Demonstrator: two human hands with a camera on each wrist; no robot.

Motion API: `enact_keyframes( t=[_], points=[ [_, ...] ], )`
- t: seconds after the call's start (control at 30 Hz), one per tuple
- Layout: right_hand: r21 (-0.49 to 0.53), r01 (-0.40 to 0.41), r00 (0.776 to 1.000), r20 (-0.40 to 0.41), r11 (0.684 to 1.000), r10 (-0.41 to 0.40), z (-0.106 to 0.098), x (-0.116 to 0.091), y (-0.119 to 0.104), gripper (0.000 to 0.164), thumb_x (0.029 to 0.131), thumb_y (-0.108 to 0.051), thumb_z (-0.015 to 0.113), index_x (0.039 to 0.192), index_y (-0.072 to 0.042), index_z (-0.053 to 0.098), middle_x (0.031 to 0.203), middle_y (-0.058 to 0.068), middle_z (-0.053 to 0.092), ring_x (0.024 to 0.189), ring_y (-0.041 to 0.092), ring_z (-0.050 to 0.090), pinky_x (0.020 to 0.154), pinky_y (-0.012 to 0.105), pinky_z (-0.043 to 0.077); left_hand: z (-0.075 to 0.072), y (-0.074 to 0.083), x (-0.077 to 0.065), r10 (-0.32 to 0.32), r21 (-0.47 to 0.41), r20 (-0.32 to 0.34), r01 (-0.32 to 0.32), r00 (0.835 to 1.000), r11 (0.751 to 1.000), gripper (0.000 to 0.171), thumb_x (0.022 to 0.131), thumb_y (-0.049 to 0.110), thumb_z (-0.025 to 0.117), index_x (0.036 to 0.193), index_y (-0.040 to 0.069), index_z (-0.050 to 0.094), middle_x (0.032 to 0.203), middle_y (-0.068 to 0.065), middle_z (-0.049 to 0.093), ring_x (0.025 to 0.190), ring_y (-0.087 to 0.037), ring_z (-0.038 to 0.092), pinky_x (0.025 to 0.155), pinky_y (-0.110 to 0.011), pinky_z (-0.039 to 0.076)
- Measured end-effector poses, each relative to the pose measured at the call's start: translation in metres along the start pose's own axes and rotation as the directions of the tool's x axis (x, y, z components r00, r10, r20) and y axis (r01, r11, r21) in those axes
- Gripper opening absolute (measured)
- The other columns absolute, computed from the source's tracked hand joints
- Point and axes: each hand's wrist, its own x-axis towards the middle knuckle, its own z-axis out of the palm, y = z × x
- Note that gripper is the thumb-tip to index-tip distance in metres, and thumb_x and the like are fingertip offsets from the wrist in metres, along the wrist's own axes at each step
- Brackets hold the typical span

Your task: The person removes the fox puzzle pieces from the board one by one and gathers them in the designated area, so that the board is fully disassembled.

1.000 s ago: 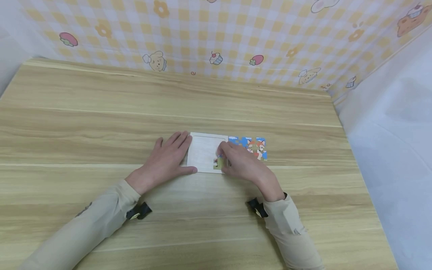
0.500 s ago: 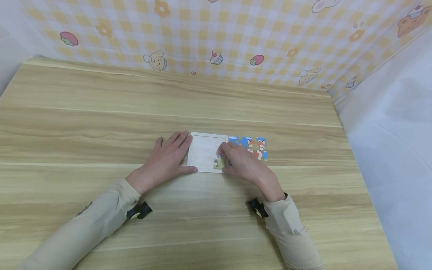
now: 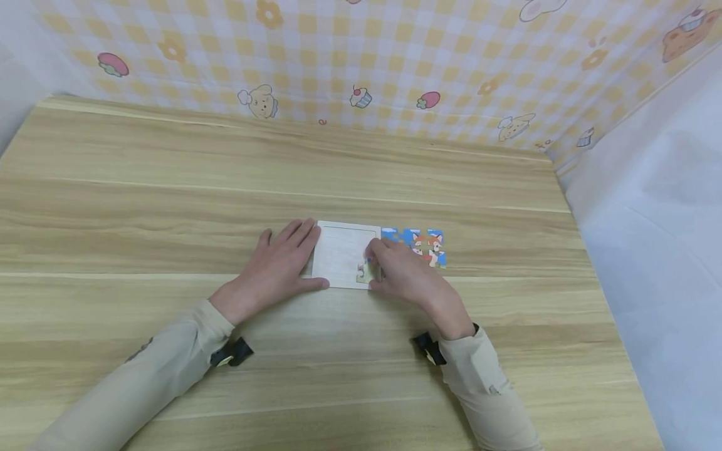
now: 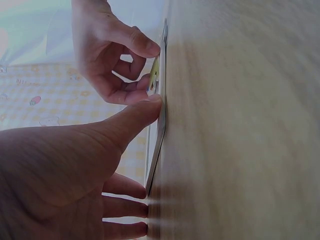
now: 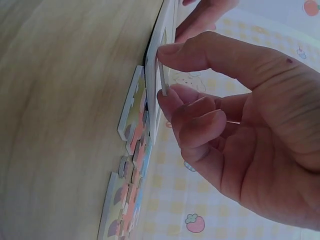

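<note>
A square white puzzle tray (image 3: pixel 338 257) lies on the wooden table in the head view. My left hand (image 3: pixel 276 269) rests along its left side with fingers straight, the thumb touching the near edge. Over the tray's near right corner, my right hand (image 3: pixel 408 269) pinches a greenish jigsaw piece (image 3: pixel 363 272) between thumb and fingertips. In the right wrist view that jigsaw piece (image 5: pixel 163 80) appears edge-on, close against the tray (image 5: pixel 155 90). The right hand hides part of the piece and of the tray's right side.
Several jigsaw pieces (image 3: pixel 436 241) with a cartoon fox and blue sky lie right of the tray, partly under the right hand. The wooden table (image 3: pixel 316 169) extends all round. A yellow checked cloth (image 3: pixel 316 56) stands at the back, a white sheet (image 3: pixel 648 219) at the right.
Both hands stay almost where they were. The pinched jigsaw piece looks paler now, as if tilted slightly, and the right fingers have shifted a little.
</note>
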Motion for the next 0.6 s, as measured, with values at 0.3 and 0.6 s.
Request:
enact_keyframes(
  t=[0.3, 0.6],
  points=[
    [-0.010, 0.021, 1.000, -0.015, 1.000, -0.021, 0.0008, 0.0008, 0.0008, 0.034, 0.072, -0.007, 0.077, 0.101, -0.004, 0.059, 0.086, 0.002, 0.054, 0.074, 0.016, 0.048, 0.068, 0.027, 0.043, -0.0001, -0.0007, -0.0007, -0.004, -0.012, 0.006, 0.004, 1.000, 1.000, 0.093, 0.080, 0.053, 0.066, 0.144, -0.001, 0.028, 0.151, -0.018, 0.021, 0.137, -0.034, 0.016, 0.099, -0.066, 0.016],
    [-0.018, 0.029, 0.999, -0.019, 0.999, -0.030, 0.0008, 0.0009, 0.0018, 0.033, 0.073, -0.007, 0.074, 0.103, -0.002, 0.062, 0.088, 0.003, 0.055, 0.076, 0.016, 0.049, 0.069, 0.026, 0.044, -0.0010, -0.0002, -0.0001, -0.006, -0.005, 0.022, 0.006, 1.000, 1.000, 0.093, 0.080, 0.054, 0.065, 0.145, -0.001, 0.026, 0.151, -0.018, 0.020, 0.138, -0.034, 0.015, 0.100, -0.066, 0.015]
  ],
)
